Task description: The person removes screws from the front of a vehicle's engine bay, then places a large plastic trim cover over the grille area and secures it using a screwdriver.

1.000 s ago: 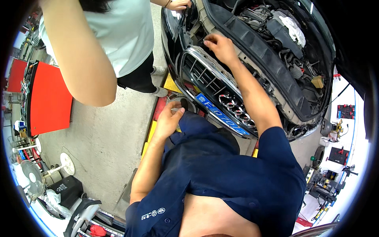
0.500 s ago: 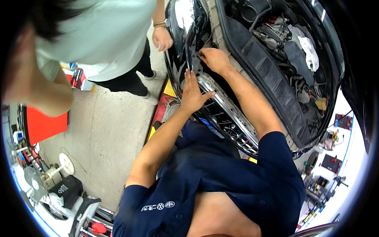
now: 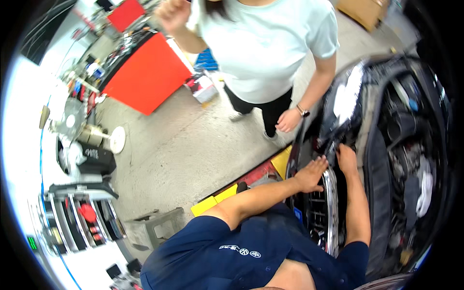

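Shifted since the earliest frame: left hand [image 3: 309, 176], from clear of the car to the upper corner of the grille [image 3: 317, 209]; view, swung so that the car front [image 3: 332, 195] now stands at the right side.

Item: car front, engine bay [image 3: 408, 157] uncovered, at the person's right; chrome-edged grille below the hands, headlight [image 3: 344, 104] beyond them.

Item: left hand, palm down, laid over the grille's top corner; fingers [image 3: 320, 163] extended, thumb set apart, nothing seen in their hold.

Item: right hand [image 3: 347, 159], at the gap between headlight and grille, just beside the left; fingers bent, tips pointing into the gap. Whether they grip anything cannot be told.

Item: white cloth [image 3: 424, 187], crumpled, lying in the engine bay.

Item: co-worker [image 3: 261, 58], pale top, dark trousers, standing on the far side of the headlight; one hand [image 3: 173, 14] raised and blurred, the other [image 3: 288, 120] hanging near the car, dark watch [image 3: 304, 111] at the wrist.

Item: red-fronted bench [image 3: 147, 77], behind, assorted articles along its top.

Item: grey stool [image 3: 157, 226], on the floor [image 3: 169, 140], person's left.

Item: fan [image 3: 70, 118], far left, beside a black box [image 3: 96, 159].
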A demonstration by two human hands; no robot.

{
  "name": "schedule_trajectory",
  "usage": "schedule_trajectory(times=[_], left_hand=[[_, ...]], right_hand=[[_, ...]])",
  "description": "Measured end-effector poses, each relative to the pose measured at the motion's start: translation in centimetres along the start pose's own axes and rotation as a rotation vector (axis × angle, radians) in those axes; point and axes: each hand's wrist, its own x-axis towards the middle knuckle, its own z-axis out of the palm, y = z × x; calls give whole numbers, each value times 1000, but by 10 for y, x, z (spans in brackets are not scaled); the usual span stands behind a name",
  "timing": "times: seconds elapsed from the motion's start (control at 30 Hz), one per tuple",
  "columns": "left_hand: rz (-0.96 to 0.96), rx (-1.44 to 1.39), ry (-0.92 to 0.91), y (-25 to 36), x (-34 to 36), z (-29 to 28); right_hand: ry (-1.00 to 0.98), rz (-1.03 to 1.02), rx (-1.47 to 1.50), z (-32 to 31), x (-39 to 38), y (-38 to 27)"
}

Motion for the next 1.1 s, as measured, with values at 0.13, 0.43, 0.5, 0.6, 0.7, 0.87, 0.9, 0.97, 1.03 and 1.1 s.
schedule_trajectory(times=[0.13,0.43,0.5,0.6,0.7,0.87,0.9,0.97,1.03,1.1], left_hand=[[-74,-49,52,-1,-17,-25],[-959,-187,116,-94,-238,-6],[-1197,-185,140,-130,-323,27],[-1494,-166,243,-150,-434,59],[-1745,-297,312,-134,-497,80],[-1861,-419,419,-123,-518,108],[-1837,-407,445,-123,-518,112],[-1775,-384,492,-131,-514,118],[-1737,-396,451,-154,-527,126],[-1691,-409,389,-192,-558,133]], right_hand=[[-12,-35,-81,-5,13,-16],[72,32,-292,10,-3,-20],[75,-30,-220,5,-5,-22],[22,-93,-189,7,-8,-15],[-22,-74,-241,15,-2,-6],[-89,37,-345,20,-2,-18],[-105,61,-370,24,-4,-15],[-132,87,-409,23,-2,-12],[-163,118,-415,22,2,-8],[-237,207,-388,22,5,-8]])
